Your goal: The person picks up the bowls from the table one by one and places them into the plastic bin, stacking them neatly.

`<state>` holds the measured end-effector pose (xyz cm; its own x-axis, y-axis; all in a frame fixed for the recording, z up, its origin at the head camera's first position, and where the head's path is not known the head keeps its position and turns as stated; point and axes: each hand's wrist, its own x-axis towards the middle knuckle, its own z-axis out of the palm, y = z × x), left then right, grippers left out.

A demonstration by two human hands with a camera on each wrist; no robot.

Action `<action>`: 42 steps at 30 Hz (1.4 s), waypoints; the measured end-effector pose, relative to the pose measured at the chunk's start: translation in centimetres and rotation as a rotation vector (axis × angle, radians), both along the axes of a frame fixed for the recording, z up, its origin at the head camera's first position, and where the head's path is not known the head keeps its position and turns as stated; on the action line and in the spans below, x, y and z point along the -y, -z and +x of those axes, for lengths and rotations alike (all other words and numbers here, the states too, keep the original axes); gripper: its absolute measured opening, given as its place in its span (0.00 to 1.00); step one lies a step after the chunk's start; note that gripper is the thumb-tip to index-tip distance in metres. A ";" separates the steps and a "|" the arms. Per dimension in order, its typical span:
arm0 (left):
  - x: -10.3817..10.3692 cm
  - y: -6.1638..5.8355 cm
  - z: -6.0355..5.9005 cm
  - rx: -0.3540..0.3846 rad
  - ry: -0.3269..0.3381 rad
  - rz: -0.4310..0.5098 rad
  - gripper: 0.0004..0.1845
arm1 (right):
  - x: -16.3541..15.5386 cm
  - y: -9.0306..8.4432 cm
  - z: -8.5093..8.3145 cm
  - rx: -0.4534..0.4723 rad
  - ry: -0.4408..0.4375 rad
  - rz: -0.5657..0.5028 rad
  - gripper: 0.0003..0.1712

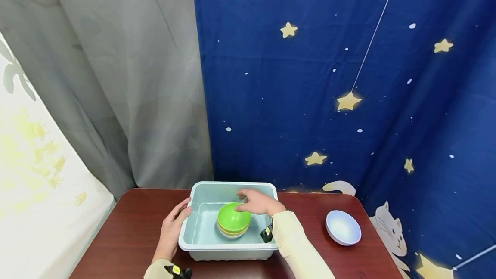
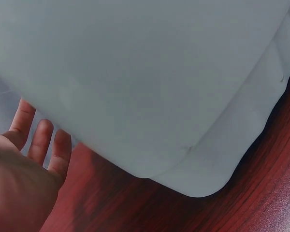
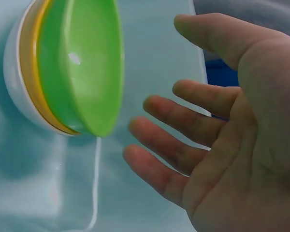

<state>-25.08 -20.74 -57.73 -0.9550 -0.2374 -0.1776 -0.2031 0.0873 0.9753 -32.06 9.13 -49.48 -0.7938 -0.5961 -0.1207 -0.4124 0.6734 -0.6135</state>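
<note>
One white bowl point(image 1: 343, 227) off right; stacked bowls point(image 1: 233, 220) inside tub point(image 1: 201, 236). Right hand point(image 1: 256, 203) spread above, empty; left hand point(image 1: 172, 226) flat against tub.

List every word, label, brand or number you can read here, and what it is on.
None can be read: the tub, stacked bowls, white dish and table bear no writing. The blue curtain shows only stars and a cat.
</note>
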 end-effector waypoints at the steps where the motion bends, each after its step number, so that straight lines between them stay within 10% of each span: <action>1: 0.1 0.0 0.0 -0.001 0.001 -0.001 0.34 | -0.3 -0.3 0.0 0.010 0.002 -0.015 0.38; 42: 0.2 -0.1 -0.1 0.016 0.015 0.026 0.34 | -15.2 -3.1 2.4 -0.161 0.423 -0.062 0.34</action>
